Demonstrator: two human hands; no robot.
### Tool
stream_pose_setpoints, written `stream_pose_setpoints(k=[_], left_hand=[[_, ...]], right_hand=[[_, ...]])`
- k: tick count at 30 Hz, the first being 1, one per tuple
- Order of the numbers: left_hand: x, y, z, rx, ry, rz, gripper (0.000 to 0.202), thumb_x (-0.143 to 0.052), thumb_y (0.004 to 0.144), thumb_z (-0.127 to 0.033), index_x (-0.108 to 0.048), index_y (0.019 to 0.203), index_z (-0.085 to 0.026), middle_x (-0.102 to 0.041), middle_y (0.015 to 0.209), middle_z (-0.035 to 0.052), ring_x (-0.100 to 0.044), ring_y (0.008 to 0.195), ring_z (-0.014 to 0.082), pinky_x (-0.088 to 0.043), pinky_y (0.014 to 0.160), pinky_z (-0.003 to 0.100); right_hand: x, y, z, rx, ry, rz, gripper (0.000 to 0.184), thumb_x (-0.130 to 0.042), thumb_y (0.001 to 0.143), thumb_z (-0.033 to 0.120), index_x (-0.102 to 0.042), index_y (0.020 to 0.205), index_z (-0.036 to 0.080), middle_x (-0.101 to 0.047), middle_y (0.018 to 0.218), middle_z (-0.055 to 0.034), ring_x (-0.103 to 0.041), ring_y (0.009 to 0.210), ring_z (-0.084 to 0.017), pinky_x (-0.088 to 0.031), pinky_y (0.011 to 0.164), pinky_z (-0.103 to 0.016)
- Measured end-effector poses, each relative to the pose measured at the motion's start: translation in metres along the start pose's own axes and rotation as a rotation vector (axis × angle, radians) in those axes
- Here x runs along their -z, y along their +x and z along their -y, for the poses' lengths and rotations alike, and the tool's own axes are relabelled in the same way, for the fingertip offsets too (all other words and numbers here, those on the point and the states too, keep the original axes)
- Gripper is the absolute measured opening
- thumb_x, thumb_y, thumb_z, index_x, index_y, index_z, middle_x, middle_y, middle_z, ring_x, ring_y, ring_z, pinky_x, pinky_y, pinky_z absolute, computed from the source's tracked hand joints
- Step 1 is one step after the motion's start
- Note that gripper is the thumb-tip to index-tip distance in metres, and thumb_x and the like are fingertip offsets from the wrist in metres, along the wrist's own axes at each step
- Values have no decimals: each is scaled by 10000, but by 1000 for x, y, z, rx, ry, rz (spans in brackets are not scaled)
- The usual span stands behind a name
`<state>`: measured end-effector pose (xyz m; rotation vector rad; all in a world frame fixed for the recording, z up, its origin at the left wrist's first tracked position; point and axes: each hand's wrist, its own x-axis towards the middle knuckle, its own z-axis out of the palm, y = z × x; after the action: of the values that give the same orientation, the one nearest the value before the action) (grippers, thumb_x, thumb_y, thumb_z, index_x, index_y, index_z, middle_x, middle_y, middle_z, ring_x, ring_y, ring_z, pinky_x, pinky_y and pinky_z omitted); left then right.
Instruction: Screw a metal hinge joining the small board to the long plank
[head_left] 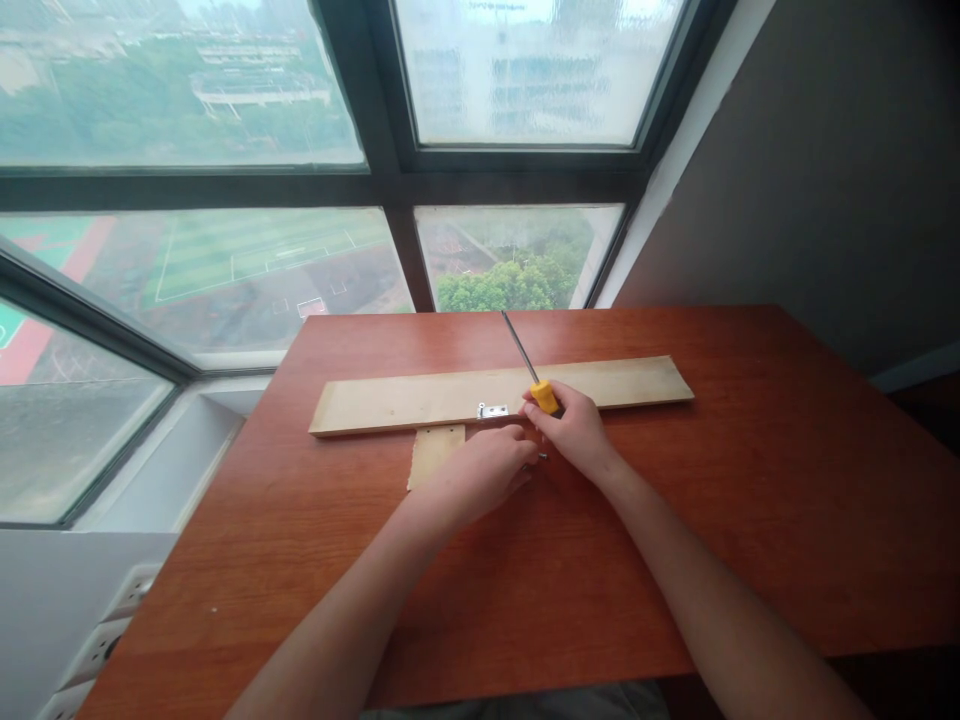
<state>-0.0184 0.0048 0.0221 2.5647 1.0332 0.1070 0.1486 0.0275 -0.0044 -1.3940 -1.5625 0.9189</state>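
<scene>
My right hand [574, 425] is closed around the yellow handle of a screwdriver [546, 396], whose long metal shaft points away toward the window. Just left of it, my left hand [495, 460] is low over the table with its fingers curled together. A small screw [543, 457] shows at those fingertips; whether they pinch it is hidden. Beyond both hands a long, pale wooden board [397, 402] lies across the table. A small silver metal latch or hinge piece [493, 411] sits at its near edge. A short wooden piece [433, 452] with two dark holes lies against the board, partly behind my left hand.
The reddish-brown wooden table [600, 600] reaches to the windows [517, 255] at the back. A grey wall [825, 180] stands at the right. Wall sockets [97, 650] are at the lower left, beside the table's left edge.
</scene>
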Motion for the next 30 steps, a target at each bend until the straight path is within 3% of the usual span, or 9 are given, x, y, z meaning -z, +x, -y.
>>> stream_pose_setpoints(k=[12, 24, 30], left_hand=[[0, -2, 3, 9, 76, -25, 135, -517, 900, -223, -639, 855, -187, -644, 886, 46, -621, 766, 181, -446, 634, 263], [-5, 4, -5, 41, 72, -70, 151, -453, 918, -182, -566, 1018, -188, -650, 1043, 65, -640, 949, 222, -514, 743, 314], [-17, 10, -10, 62, 160, -97, 142, -431, 931, -184, -566, 974, -173, -640, 997, 75, -630, 928, 222, -520, 758, 319]], right_hand=[[0, 0, -1, 4, -23, 1, 160, -594, 805, 338, -639, 879, 204, -704, 800, -12, -599, 593, -154, -477, 596, -285], [2, 1, 1, 22, -27, -21, 160, -620, 785, 327, -656, 864, 192, -712, 800, -25, -637, 748, -192, -476, 698, -303], [4, 3, -2, 18, -9, -46, 145, -623, 780, 307, -650, 872, 199, -724, 820, -27, -661, 767, -203, -490, 705, -313]])
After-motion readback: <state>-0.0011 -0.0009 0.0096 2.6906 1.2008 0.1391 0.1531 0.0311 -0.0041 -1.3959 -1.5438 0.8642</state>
